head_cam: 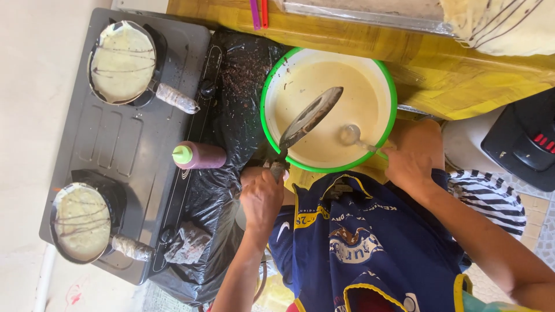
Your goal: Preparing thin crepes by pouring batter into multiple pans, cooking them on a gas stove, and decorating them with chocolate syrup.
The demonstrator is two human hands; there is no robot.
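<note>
The left hand (261,196) is closed in a full fist around the wrapped handle of a small empty pan (310,116). The fingers curl tight round the handle with no gap showing. The pan is tilted on edge over the near side of a green-rimmed bowl (388,81), its round face turned toward the batter (324,110) that fills the bowl. It hangs above the batter; whether its far lip touches the surface cannot be told.

The right hand (409,162) sits at the bowl's rim on the other side, fingers pinched narrow around the handle of a ladle (350,134). The ladle's round cup lies low in the batter, just beside the pan's lower edge but apart from it.

The bowl stands on a yellow worktop (439,69), beside a sheet of black plastic (243,75) speckled with dark crumbs. On that plastic lies a squeeze bottle (199,155) with a green cap, on its side, near the left hand.

Beyond it is a grey two-burner stove (133,144). Each burner carries a small pan holding a pale round pancake streaked with dark lines: the upper pan (122,62) and the lower pan (82,222), both with wrapped handles pointing toward the plastic. A crumpled rag (186,242) rests at the stove's edge near the lower pan.
</note>
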